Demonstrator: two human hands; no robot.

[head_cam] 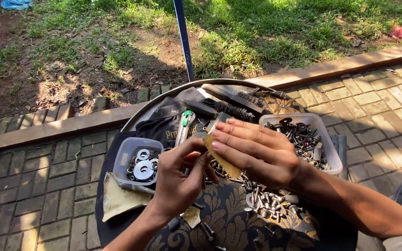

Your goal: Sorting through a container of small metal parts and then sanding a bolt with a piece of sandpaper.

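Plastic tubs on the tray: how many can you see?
2. One small clear tub of washers sits left of the left hand; a larger tub of bolts sits beyond the right hand. Others may be hidden.

Tan sandpaper strip (223, 160) between both hands

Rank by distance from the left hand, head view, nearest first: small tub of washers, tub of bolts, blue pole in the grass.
From the left hand:
1. Small tub of washers, just to its left on the tray.
2. Tub of bolts, across on the right, behind the right hand.
3. Blue pole, far off, standing up from the grass beyond the tray.
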